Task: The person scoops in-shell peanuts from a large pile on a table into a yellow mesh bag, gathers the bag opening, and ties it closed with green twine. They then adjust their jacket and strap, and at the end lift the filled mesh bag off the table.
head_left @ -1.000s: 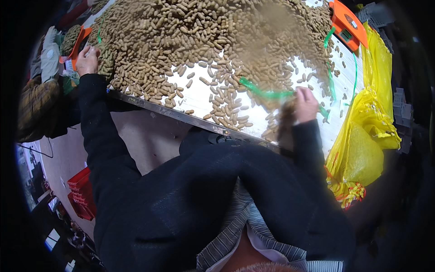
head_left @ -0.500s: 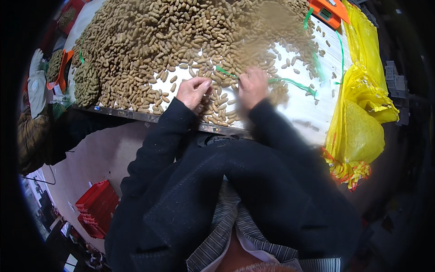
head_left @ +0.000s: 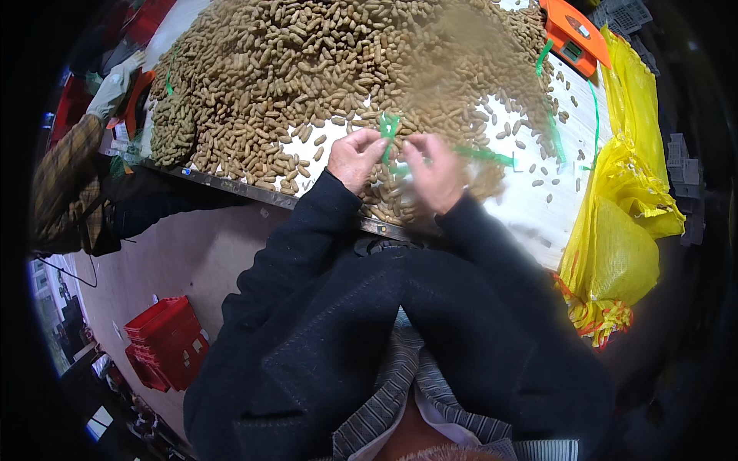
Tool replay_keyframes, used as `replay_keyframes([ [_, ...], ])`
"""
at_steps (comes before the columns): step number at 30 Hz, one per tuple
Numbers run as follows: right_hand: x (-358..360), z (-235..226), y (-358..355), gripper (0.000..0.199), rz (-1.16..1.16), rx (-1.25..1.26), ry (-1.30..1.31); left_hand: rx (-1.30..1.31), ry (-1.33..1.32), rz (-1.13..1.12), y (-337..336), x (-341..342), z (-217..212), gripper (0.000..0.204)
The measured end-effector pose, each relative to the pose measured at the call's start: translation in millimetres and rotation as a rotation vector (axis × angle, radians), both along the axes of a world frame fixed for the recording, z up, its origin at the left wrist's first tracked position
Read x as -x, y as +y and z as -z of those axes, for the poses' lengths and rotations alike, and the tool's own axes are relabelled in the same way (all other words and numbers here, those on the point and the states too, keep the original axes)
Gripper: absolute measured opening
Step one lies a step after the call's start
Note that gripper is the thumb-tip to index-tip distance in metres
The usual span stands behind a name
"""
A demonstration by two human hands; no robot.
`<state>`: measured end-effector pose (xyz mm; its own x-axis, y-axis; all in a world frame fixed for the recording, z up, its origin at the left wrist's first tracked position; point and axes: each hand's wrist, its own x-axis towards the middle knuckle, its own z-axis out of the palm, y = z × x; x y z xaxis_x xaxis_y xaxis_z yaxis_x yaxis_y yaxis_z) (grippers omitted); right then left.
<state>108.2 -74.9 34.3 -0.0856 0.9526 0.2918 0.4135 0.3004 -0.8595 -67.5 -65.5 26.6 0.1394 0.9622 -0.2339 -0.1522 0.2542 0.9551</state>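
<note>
A green strip (head_left: pixel 390 125) stands up from the tips of my left hand (head_left: pixel 354 161), at the near edge of the peanut heap (head_left: pixel 284 69). That hand's thumb and forefinger are pinched on the strip's lower part. My right hand (head_left: pixel 437 175) is just beside it, half curled toward the strip; it is blurred, so I cannot tell whether it grips anything. A second green length (head_left: pixel 492 156) runs right from the right hand, in front of the heap; I cannot make out whether it joins the first. Around them, on the heap's near side, a white surface (head_left: pixel 530 215) shows. Right of the heap I see an orange scale (head_left: pixel 575 34) and, nearer, yellow sacks (head_left: pixel 623 238). Left of the heap is a co-worker's gloved hand (head_left: pixel 111 92).
</note>
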Motion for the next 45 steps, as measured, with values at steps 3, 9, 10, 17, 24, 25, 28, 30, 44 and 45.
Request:
replay_keyframes([
  [3,-4.4,-4.6,13.8,0.023,-0.122,0.392,0.216,-0.124,0.163,0.138,-7.0,-1.5,-6.8,0.017],
  [9,-0.6,-9.4,6.9,0.021,-0.112,0.450,0.176,-0.004,-0.064,-0.132,-1.1,1.2,-3.9,0.017],
  [10,1.5,-11.3,2.3,0.021,-0.102,0.505,0.202,0.032,-0.050,-0.210,2.5,4.0,-2.9,0.017],
  [17,17.4,-38.6,-36.3,0.018,-0.665,0.837,0.462,-0.159,0.165,-0.419,22.7,-3.1,0.2,0.018],
  [24,-7.3,-70.6,-34.1,0.013,-0.513,0.232,0.171,-0.324,0.240,-0.337,10.9,-9.1,-26.3,0.016],
  [25,-13.6,-74.2,-30.0,0.011,-0.300,0.315,0.265,-0.378,0.265,-0.307,8.4,-9.0,-32.4,0.014],
  [28,-22.0,-78.2,-16.4,0.019,-0.016,0.348,0.369,-0.435,0.308,-0.207,-0.5,-12.9,-48.6,0.010],
  [30,-28.5,-79.3,-12.3,0.024,-0.132,0.358,0.259,-0.544,0.328,-0.162,-2.6,-17.9,-55.9,0.009],
  [44,-35.9,-65.1,-20.5,0.020,-0.433,0.773,0.461,-0.499,0.369,0.131,-9.1,-23.7,-60.8,0.009],
  [45,-35.6,-64.6,-20.9,0.020,-0.428,0.771,0.462,-0.487,0.351,0.150,-10.1,-25.0,-59.6,0.009],
])
